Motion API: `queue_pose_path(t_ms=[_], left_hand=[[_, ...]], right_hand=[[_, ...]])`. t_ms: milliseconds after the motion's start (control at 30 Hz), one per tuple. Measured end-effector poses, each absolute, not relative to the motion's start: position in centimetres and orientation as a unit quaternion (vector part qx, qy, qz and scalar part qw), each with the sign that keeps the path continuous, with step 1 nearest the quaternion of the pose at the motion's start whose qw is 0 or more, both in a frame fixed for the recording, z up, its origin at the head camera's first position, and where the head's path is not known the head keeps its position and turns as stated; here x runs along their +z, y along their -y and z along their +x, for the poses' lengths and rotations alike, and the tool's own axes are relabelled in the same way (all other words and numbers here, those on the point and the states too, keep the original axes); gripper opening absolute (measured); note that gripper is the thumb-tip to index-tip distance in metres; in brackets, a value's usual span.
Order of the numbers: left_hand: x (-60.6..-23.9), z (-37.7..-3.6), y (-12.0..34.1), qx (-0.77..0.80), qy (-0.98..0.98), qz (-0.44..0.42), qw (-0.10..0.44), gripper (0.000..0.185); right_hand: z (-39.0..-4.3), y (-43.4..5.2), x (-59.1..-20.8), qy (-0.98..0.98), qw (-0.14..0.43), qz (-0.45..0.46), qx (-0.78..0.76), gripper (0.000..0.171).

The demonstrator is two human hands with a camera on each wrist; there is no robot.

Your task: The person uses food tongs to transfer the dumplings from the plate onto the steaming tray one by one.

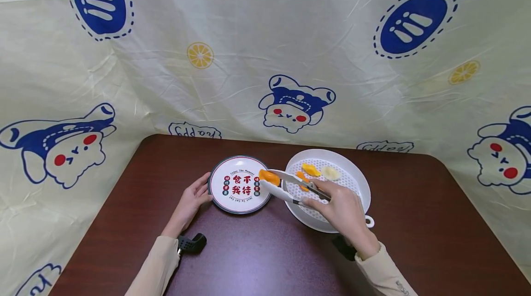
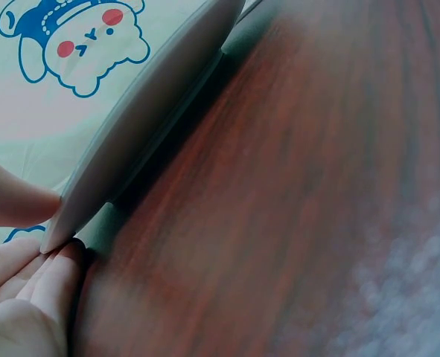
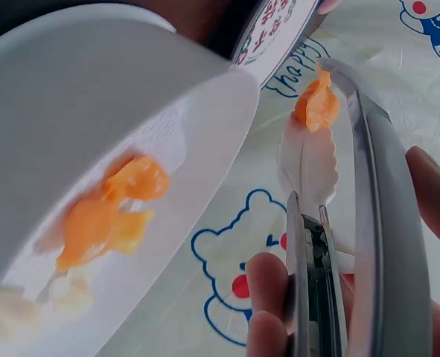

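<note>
My left hand (image 1: 191,203) pinches the left edge of a round white plate (image 1: 238,206) with red and dark lettering. In the left wrist view, the thumb lies over the plate's rim (image 2: 141,111) and the fingers are under it. Tongs (image 1: 290,178) with metal arms and pale scalloped tips are gripped in my right hand (image 1: 342,206). Between the tips is a soft-looking orange piece (image 1: 269,177), held over the plate's right side; the right wrist view shows this orange piece (image 3: 318,108) with a pinched end.
Right of the plate, a white round basin (image 1: 357,171) with a perforated bottom and ring handle (image 1: 369,221) holds a yellow piece (image 1: 311,169), orange pieces (image 1: 303,177) and a pale piece (image 1: 330,173). A printed cloth (image 1: 232,97) hangs behind the brown table (image 1: 415,222).
</note>
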State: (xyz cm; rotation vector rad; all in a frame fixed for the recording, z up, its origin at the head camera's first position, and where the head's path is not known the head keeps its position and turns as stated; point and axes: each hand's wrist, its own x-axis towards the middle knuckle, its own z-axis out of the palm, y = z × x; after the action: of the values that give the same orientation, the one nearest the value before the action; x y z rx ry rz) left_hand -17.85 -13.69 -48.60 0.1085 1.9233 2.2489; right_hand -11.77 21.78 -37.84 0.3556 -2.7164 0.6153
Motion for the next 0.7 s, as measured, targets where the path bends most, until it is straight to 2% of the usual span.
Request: queue_pose_path(t_ms=[433, 700], left_hand=[[-48.5, -17.9, 13.7, 0.761, -0.642, 0.039, 0.09, 0.069], [-48.5, -17.8, 13.7, 0.761, -0.641, 0.038, 0.092, 0.07]], right_hand=[[-9.5, -26.0, -37.3, 0.956, 0.194, 0.093, 0.198, 0.051], [-8.8, -28.1, -37.5, 0.96, 0.188, 0.072, 0.192, 0.054]])
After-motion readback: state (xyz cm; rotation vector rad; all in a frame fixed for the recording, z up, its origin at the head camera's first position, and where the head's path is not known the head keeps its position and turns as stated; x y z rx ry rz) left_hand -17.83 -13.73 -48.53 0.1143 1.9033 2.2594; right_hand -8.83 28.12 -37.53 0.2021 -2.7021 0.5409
